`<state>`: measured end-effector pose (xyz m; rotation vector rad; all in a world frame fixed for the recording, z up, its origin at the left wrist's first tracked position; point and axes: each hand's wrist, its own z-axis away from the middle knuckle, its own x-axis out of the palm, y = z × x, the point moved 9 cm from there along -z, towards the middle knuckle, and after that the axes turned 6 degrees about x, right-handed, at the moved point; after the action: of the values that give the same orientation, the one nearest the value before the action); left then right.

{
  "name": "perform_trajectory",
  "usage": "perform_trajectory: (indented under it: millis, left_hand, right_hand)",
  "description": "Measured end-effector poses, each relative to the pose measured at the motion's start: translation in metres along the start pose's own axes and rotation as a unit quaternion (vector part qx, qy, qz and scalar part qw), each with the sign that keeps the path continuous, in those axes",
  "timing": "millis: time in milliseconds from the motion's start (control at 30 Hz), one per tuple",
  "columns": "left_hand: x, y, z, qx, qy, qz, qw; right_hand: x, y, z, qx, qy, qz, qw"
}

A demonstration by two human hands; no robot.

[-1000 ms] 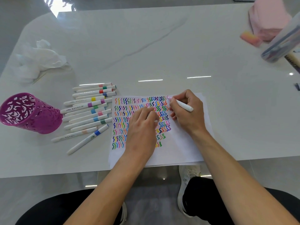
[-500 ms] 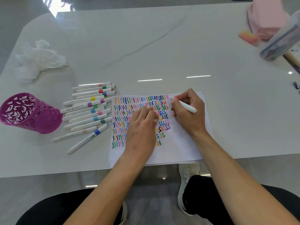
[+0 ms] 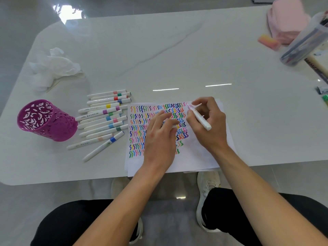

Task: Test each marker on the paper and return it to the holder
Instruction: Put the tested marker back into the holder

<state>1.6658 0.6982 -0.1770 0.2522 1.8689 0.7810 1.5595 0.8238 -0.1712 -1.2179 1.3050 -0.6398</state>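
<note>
The white paper (image 3: 204,157) lies at the table's near edge, filled with rows of coloured squiggles. My right hand (image 3: 210,128) grips a white marker (image 3: 200,118), whose pink tip touches the paper at the right end of the top row. My left hand (image 3: 159,137) rests on the squiggles, fingers curled, and seems to pinch a small white cap (image 3: 174,126). Several capped markers (image 3: 104,118) lie side by side left of the paper. The purple cut-out holder (image 3: 48,119) stands further left and looks empty.
Crumpled white tissue (image 3: 53,68) sits at the back left. At the far right are a pink cloth (image 3: 287,20), an orange-pink block (image 3: 268,41) and a clear case of pens (image 3: 305,45). The table's front edge (image 3: 71,180) runs just below the paper.
The marker tip has crept slightly right along the top row, leaving a fresh pink squiggle. My left hand has stayed on the paper.
</note>
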Motion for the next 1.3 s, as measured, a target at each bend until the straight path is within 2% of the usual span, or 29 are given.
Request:
perform_trajectory:
  millis: [167, 267, 400, 600, 967, 1167, 1300]
  left_hand:
    - [-0.017, -0.002, 0.006, -0.052, 0.057, 0.122, 0.99]
    - [-0.02, -0.006, 0.011, -0.091, 0.049, 0.157, 0.982]
    - [-0.023, -0.011, 0.018, -0.123, 0.052, 0.212, 0.968]
    - [-0.025, -0.011, 0.027, -0.117, 0.021, 0.259, 0.958]
    - [-0.035, -0.014, 0.036, -0.106, -0.006, 0.275, 0.956]
    - [-0.03, -0.007, 0.034, -0.073, -0.045, 0.258, 0.962]
    - [-0.029, -0.009, 0.035, -0.084, -0.046, 0.262, 0.96]
  right_hand:
    - [-0.001, -0.012, 0.02, 0.016, -0.039, -0.052, 0.998]
    - [-0.01, -0.019, 0.03, 0.011, -0.025, -0.062, 0.998]
    - [-0.006, -0.018, 0.042, 0.05, -0.065, -0.101, 0.991]
    - [-0.001, -0.024, 0.053, 0.09, -0.092, -0.167, 0.978]
    - [0.0, -0.028, 0.055, 0.115, -0.102, -0.156, 0.976]
    - [0.006, -0.031, 0.057, 0.11, -0.127, -0.135, 0.977]
    - [0.005, -0.03, 0.056, 0.111, -0.124, -0.144, 0.976]
